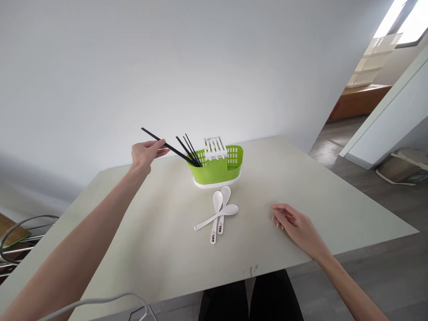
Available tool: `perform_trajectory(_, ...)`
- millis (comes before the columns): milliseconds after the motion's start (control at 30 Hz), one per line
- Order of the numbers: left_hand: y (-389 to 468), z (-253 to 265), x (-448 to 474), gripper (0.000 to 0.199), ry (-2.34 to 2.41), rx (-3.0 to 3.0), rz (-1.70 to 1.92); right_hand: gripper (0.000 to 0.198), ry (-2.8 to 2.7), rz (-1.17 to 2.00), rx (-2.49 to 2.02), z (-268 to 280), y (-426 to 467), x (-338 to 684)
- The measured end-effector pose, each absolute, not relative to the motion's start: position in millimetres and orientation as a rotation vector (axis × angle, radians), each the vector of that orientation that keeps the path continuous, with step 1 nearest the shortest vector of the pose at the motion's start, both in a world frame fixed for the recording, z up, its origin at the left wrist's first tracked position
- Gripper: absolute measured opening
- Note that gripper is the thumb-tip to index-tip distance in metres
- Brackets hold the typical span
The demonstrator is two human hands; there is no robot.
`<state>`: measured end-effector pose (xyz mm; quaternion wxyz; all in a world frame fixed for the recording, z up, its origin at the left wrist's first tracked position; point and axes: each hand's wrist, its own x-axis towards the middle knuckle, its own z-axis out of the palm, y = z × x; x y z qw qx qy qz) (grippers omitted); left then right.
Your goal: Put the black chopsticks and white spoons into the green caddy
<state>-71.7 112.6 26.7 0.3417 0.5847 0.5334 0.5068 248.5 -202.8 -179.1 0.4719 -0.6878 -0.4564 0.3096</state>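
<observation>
My left hand (147, 154) pinches a black chopstick (170, 147) between thumb and fingers. The chopstick slants down to the right, its lower end inside the left part of a green cutlery basket (217, 171). Several more black chopsticks (189, 148) lean out of that same part. A white slatted rack (215, 148) sits over the basket's middle, and the right part shows bare green walls. In front of the basket, three white spoons (219, 214) lie crossed over one another. To their right, my right hand (294, 225) rests on the table with loosely bent fingers, holding nothing.
The pale table (160, 254) stands against a white wall (214, 67). A grey cable (110, 298) crosses the near left edge. Metal rails (20, 249) stand beyond the left side, and a doorway with a grey floor (334, 142) lies to the right.
</observation>
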Motion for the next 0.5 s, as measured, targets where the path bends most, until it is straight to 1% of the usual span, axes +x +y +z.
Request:
perform_trajectory(133, 116, 21, -56, 0.025, 1.497, 1.595, 1.171, 0.046, -1.127, 0.759, -1.676, -183, -202, 251)
perform_trajectory(333, 121, 5, -36, 0.027, 1.479, 1.766, 0.959, 0.045, -1.120, 0.773, -1.656, -181, -201, 251)
perform_trajectory(500, 133, -13, -32, 0.026, 1.501, 1.841, 0.980, 0.042, -1.122, 0.787, -1.644, -180, -201, 251)
